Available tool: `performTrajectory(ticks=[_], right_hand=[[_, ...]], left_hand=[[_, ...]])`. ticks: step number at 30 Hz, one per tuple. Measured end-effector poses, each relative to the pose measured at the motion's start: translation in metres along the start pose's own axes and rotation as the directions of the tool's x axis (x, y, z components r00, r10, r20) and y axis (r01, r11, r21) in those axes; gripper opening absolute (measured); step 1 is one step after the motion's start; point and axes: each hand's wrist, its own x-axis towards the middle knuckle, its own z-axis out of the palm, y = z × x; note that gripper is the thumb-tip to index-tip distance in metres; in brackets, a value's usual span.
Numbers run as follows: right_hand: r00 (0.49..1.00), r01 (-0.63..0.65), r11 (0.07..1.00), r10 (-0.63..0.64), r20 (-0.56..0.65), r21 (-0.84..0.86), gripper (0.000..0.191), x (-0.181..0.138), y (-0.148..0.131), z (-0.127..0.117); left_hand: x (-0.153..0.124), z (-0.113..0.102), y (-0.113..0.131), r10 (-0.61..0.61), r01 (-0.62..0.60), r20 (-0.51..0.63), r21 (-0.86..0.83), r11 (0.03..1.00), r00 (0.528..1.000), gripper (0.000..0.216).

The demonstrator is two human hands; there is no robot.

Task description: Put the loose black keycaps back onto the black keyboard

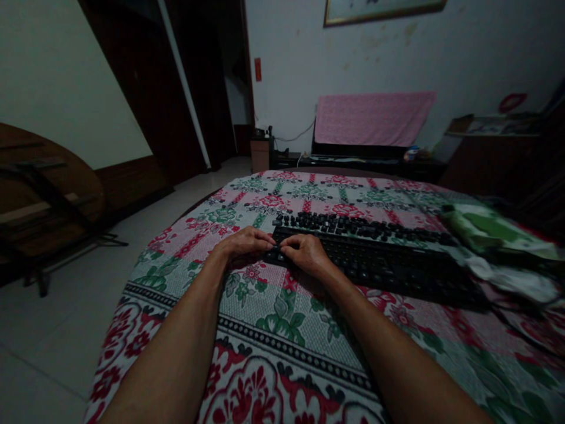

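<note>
A black computer keyboard (410,272) lies across the flowered tablecloth (282,306). My left hand (248,241) is at the keyboard's left end, its fingertips pinched together over the edge. Close beside it, my right hand (308,253) also has thumb and fingers drawn into a pinch, low over the same end. Whatever is between the fingers of either hand is too small and dark to make out. Loose black keycaps (344,224) lie in rows on the cloth just behind the keyboard.
On the right lie a green and white packet (498,232) and some crumpled white plastic (521,280). A dark cable (521,335) runs from the keyboard's right end. A folded round table (48,182) leans at the left. A pink cloth (375,119) hangs over something by the wall.
</note>
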Motion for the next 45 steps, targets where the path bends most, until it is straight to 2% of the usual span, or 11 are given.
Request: performTrajectory(ticks=[5, 16, 27, 40, 45], right_hand=[[1.0, 0.031, 0.999, -0.031, 0.001, -0.043, 0.019, 0.0008, 0.0015, 0.0006], [0.998, 0.07, 0.989, -0.07, 0.011, -0.129, 0.02, -0.0008, 0.0026, 0.0034], [0.998, 0.068, 0.993, -0.067, 0.011, -0.097, 0.018, -0.0017, -0.0007, 0.001], [0.995, 0.097, 0.994, -0.097, -0.007, -0.045, 0.017, -0.0026, -0.0013, 0.0011], [0.994, 0.112, 0.993, -0.112, -0.003, -0.049, 0.016, -0.003, -0.0004, 0.0017]], left_hand=[[0.0002, -0.0006, -0.0005, 0.001, -0.001, 0.041, -0.007, 1.0, 0.999, 0.032], [0.0076, -0.005, -0.0054, 0.028, -0.03, 0.029, 0.071, 0.997, 0.999, 0.032], [0.0037, -0.0028, -0.0017, -0.009, 0.007, 0.016, 0.071, 0.997, 1.0, 0.032], [0.0078, -0.0051, -0.0004, 0.014, -0.024, 0.082, 0.125, 0.992, 0.997, 0.03], [0.0045, -0.0044, -0.0016, 0.028, -0.035, 0.078, 0.09, 0.995, 0.997, 0.029]])
